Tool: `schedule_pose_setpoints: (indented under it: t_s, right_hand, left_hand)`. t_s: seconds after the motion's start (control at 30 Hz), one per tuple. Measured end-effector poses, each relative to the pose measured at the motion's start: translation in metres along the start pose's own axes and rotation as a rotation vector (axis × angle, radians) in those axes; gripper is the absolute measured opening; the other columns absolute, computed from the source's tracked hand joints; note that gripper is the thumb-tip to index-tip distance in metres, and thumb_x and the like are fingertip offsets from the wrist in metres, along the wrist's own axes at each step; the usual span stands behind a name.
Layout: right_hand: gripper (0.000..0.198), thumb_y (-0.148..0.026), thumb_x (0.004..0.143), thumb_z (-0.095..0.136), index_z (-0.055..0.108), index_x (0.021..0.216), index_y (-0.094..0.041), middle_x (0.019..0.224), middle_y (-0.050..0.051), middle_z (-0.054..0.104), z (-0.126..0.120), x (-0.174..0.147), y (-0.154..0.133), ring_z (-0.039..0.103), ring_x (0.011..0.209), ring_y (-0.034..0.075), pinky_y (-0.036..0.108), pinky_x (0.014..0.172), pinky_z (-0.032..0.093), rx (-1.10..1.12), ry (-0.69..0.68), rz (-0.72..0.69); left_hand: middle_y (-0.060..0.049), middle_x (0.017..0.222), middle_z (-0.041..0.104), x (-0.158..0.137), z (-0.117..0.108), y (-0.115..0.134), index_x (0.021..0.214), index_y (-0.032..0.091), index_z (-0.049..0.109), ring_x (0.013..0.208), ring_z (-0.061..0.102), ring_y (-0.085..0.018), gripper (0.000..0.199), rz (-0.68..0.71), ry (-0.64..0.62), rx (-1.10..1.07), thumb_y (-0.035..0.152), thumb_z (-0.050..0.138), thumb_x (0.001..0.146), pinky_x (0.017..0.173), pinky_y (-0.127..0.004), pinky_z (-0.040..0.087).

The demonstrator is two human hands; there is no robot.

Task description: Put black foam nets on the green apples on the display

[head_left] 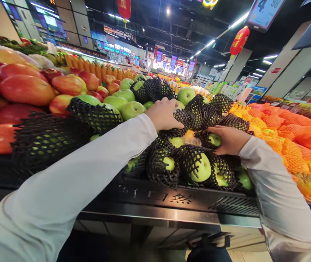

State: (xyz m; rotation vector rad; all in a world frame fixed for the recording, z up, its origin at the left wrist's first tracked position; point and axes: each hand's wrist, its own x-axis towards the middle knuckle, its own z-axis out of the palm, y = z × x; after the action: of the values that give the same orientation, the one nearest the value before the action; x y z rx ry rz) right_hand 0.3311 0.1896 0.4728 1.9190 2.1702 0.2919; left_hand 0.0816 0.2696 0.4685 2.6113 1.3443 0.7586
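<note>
Green apples in black foam nets fill the middle of the display. My left hand point(165, 114) reaches over them from the left, its fingers curled round a black foam net point(182, 117); the apple inside is mostly covered. On the right, my right hand point(231, 140) has its thumb and fingers on either side of a green apple point(214, 139) that shows through its net. Between the hands lies a clear plastic-wrapped, orange-tinted item point(190, 139), its kind unclear. A larger bare patch of a netted green apple point(202, 168) shows in the front row.
Red apples point(26, 91) are piled at the left. Orange foam-netted fruit point(291, 134) covers the right side. A dark metal display edge point(172, 196) runs along the front, below the apples. Price signs point(266, 12) and red lanterns point(239, 40) hang overhead.
</note>
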Motion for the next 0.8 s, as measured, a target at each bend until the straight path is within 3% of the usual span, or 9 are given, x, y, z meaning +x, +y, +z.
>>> schedule_pose_setpoints:
  t_s: [0.13, 0.27, 0.47, 0.57, 0.67, 0.73, 0.8]
  right_hand:
    - [0.086, -0.031, 0.066, 0.075, 0.047, 0.146, -0.013, 0.128, 0.016, 0.054, 0.002, 0.003, -0.001, 0.062, 0.115, 0.03, 0.04, 0.11, 0.049, -0.008, -0.033, 0.018]
    - [0.076, -0.04, 0.071, 0.07, 0.047, 0.137, -0.009, 0.128, 0.017, 0.059, 0.008, 0.003, -0.001, 0.06, 0.117, 0.031, 0.042, 0.108, 0.048, 0.016, -0.017, -0.009]
    - [0.071, -0.056, 0.068, 0.068, 0.056, 0.125, -0.017, 0.122, 0.018, 0.057, 0.02, -0.002, 0.001, 0.053, 0.115, 0.039, 0.061, 0.093, 0.045, -0.137, 0.123, 0.065]
    - [0.075, -0.059, 0.072, 0.065, 0.052, 0.134, -0.021, 0.125, 0.016, 0.054, 0.014, -0.004, 0.003, 0.052, 0.116, 0.036, 0.062, 0.096, 0.043, 0.02, 0.219, -0.086]
    - [0.067, -0.061, 0.082, 0.058, 0.052, 0.134, -0.02, 0.122, 0.013, 0.058, 0.003, -0.002, -0.002, 0.056, 0.113, 0.027, 0.049, 0.101, 0.048, 0.313, 0.263, -0.33]
    - [0.058, -0.054, 0.088, 0.056, 0.053, 0.133, -0.018, 0.123, 0.011, 0.062, -0.001, 0.003, -0.008, 0.06, 0.112, 0.021, 0.039, 0.103, 0.049, 0.494, 0.209, -0.511]
    - [0.048, -0.04, 0.09, 0.056, 0.056, 0.132, -0.017, 0.129, 0.009, 0.062, -0.001, 0.009, -0.013, 0.06, 0.119, 0.018, 0.035, 0.111, 0.046, 0.551, 0.106, -0.676]
  left_hand:
    - [-0.021, 0.137, 0.055, -0.001, 0.0, 0.001, 0.139, 0.013, 0.049, 0.128, 0.054, -0.039, 0.088, -0.031, -0.027, 0.063, 0.054, 0.08, 0.068, 0.112, -0.047, 0.043]
    - [-0.021, 0.135, 0.058, -0.001, -0.001, 0.002, 0.135, 0.014, 0.05, 0.125, 0.058, -0.037, 0.086, -0.029, -0.057, 0.087, 0.057, 0.079, 0.066, 0.109, -0.045, 0.046]
    - [-0.016, 0.122, 0.069, 0.004, -0.001, -0.003, 0.122, 0.014, 0.059, 0.112, 0.065, -0.034, 0.07, -0.027, -0.072, 0.032, 0.055, 0.076, 0.067, 0.097, -0.041, 0.052]
    - [-0.018, 0.122, 0.069, 0.007, 0.001, -0.007, 0.12, 0.013, 0.061, 0.113, 0.065, -0.036, 0.072, -0.019, -0.06, 0.005, 0.054, 0.079, 0.064, 0.098, -0.042, 0.052]
    - [-0.015, 0.12, 0.07, 0.008, 0.003, -0.008, 0.117, 0.015, 0.063, 0.111, 0.065, -0.033, 0.07, -0.002, -0.02, -0.057, 0.053, 0.083, 0.062, 0.098, -0.042, 0.051]
    - [-0.012, 0.115, 0.072, 0.009, 0.001, -0.007, 0.111, 0.017, 0.065, 0.107, 0.066, -0.028, 0.059, 0.04, 0.108, -0.165, 0.054, 0.079, 0.067, 0.097, -0.039, 0.051]
    - [-0.008, 0.111, 0.072, 0.01, -0.005, -0.006, 0.105, 0.02, 0.066, 0.102, 0.065, -0.023, 0.042, 0.071, 0.312, -0.27, 0.052, 0.07, 0.079, 0.096, -0.037, 0.051]
